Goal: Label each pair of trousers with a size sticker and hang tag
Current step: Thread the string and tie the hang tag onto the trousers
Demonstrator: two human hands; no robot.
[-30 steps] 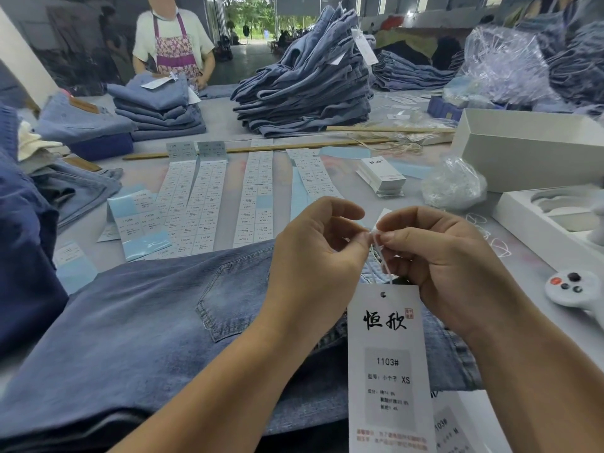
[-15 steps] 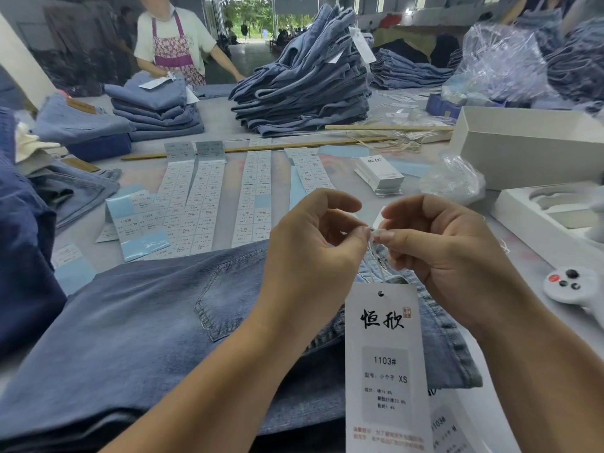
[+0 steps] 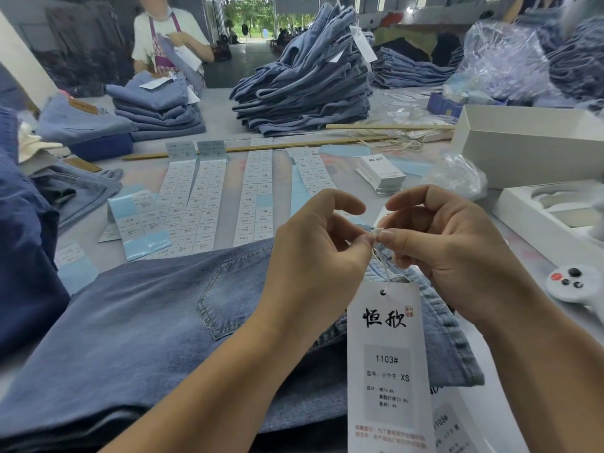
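Denim, pale blue and folded, lies across the table right under your wrists: the pair of blue jeans [image 3: 157, 328] runs its long axis left to right, waistband end toward your right. From the single head view, your left hand [image 3: 313, 256] and right hand [image 3: 457, 250] meet fingertip to fingertip above that waistband corner, both pinching the thin white plastic loop fastener [image 3: 379, 237]. The long white card hang tag [image 3: 387, 364], printed 1103# XS, dangles straight down from that loop, just nearer you than your hands, its long axis running toward you. Neither hand is nearer; the join sits between them, so closing the loop looks like a two-handed squeeze.

Beyond your hands, strips of white size stickers [image 3: 196, 204] lie in rows on the grey work table [image 3: 228, 109], well within reach. A small stack of white card tags [image 3: 380, 173] sits beyond your right hand, beside a white cardboard box [image 3: 529, 152]. Tall piles of folded jeans [image 3: 304, 83] fill the far side, where another person in an apron [image 3: 166, 37] works.
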